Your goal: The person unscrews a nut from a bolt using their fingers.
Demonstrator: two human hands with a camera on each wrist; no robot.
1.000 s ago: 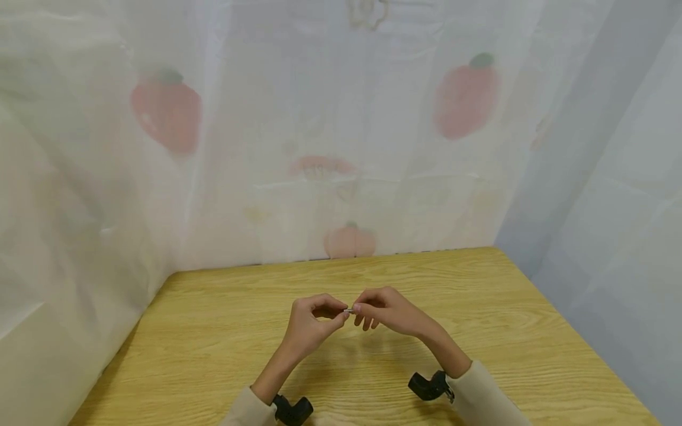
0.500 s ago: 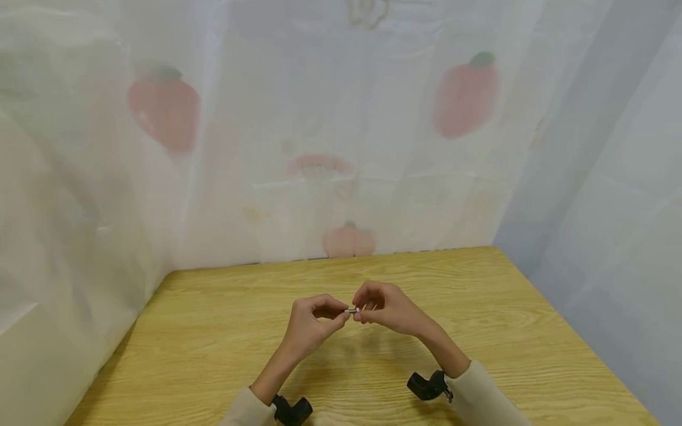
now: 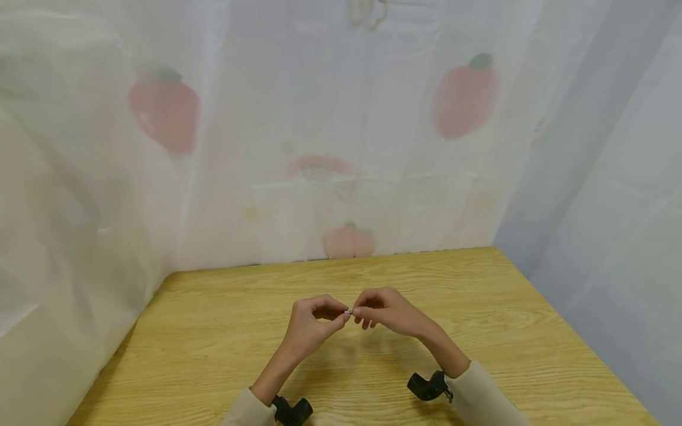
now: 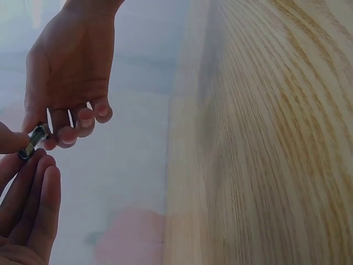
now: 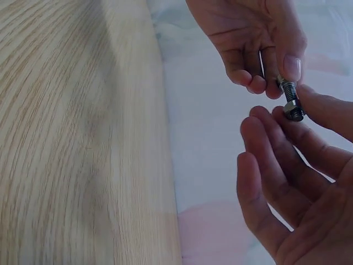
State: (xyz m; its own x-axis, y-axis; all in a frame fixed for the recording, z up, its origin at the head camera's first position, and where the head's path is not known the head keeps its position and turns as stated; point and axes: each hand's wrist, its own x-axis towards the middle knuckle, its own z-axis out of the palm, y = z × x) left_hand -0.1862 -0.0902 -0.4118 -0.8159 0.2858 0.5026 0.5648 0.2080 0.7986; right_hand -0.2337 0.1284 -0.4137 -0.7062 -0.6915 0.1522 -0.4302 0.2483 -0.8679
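One bolt (image 5: 289,91): was held above the tabletop (image 3: 213,343), one end pinched by the left hand (image 3: 314,316). One nut (image 5: 290,106): was seated round the other end, pinched by the right hand (image 3: 393,312). Steady bolt, square nut, light turning were judged best.

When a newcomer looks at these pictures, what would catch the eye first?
Probably the small metal bolt with its nut, held between the left hand and right hand above the wooden table. Next, perhaps, two large red fruit shapes on the pale backdrop behind.

Yellowish wood-grain table (image 3: 213,331), faint soft shadows (image 3: 343,353) on top.
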